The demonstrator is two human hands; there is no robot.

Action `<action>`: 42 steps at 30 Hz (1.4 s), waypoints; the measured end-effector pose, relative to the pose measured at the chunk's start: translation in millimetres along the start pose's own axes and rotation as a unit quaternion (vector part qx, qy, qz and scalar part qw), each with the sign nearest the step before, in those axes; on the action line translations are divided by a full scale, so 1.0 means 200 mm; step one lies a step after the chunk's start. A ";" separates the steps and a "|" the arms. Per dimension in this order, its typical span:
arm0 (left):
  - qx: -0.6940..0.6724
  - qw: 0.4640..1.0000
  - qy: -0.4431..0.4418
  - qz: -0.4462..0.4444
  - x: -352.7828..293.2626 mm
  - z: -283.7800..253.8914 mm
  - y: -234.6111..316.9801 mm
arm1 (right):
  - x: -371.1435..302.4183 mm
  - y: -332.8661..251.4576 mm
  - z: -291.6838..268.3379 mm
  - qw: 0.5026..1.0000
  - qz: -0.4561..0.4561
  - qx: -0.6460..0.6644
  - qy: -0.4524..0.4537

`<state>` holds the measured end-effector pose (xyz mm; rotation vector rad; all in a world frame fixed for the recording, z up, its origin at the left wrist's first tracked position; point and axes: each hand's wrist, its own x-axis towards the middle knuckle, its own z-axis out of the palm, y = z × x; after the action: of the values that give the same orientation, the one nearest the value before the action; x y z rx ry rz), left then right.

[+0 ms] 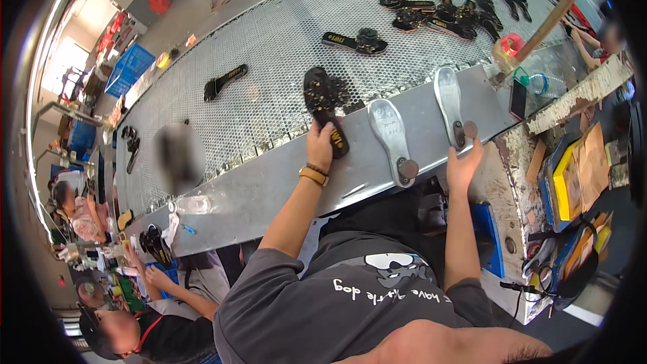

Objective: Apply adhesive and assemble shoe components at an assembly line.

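One black slipper (315, 102) was gripped by the left hand (320, 145) mid-frame, how the right hand (464, 162) gripped near a silver last (447, 94) couldn't be told, and tbh the trim (333, 92) could've been snagged if dragged across mesh (276, 47).

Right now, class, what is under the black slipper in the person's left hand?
Around the black slipper, grey metal ledge shows beside the heel end and pale mesh beside the toe. Whatever lies directly beneath is covered; its underside is hidden.

Left hand (320, 146) holding black sandal (321, 94), right hand (465, 164) at silver shoe form (447, 94)
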<state>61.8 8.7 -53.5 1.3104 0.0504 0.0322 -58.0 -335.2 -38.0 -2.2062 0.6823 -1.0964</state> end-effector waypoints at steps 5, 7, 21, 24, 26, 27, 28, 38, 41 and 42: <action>-0.237 0.966 -0.052 -0.092 -0.14 0.14 0.26 | 0.28 0.13 0.17 0.977 0.132 0.102 -0.136; -0.232 0.965 -0.049 -0.111 -0.17 0.16 0.29 | 0.29 -0.01 0.08 0.974 0.130 0.093 -0.162; -0.071 0.962 -0.240 -0.109 -0.72 0.84 0.50 | -0.27 -0.81 -0.54 0.962 -0.065 0.255 -0.080; -0.145 0.919 -0.331 -0.159 -0.72 0.89 0.43 | -0.29 -0.71 -0.62 0.966 -0.042 0.245 -0.067; -0.156 0.907 -0.365 -0.141 -0.80 0.96 0.40 | -0.28 -0.64 -0.74 0.970 0.026 0.217 -0.105; -0.168 0.907 -0.371 -0.111 -0.83 1.01 0.40 | -0.27 -0.58 -0.81 0.961 0.085 0.207 -0.165; -0.061 0.845 -0.502 -0.176 -0.80 1.04 0.45 | -0.28 -0.51 -0.88 0.939 0.194 0.211 -0.191; 0.049 0.550 -0.805 0.219 -0.90 1.10 0.54 | 0.75 0.07 -1.37 0.884 0.225 -0.383 0.148; 0.023 0.598 -0.782 0.175 -0.85 1.03 0.47 | 0.88 0.23 -1.37 0.854 0.271 -0.437 0.073; 0.033 0.610 -0.774 0.169 -0.81 1.00 0.46 | 0.91 0.26 -1.35 0.856 0.295 -0.420 0.065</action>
<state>-88.9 -169.3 89.2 1.0086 -1.7113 -0.8043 -194.3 -563.4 157.6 -2.2758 2.0472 -0.6672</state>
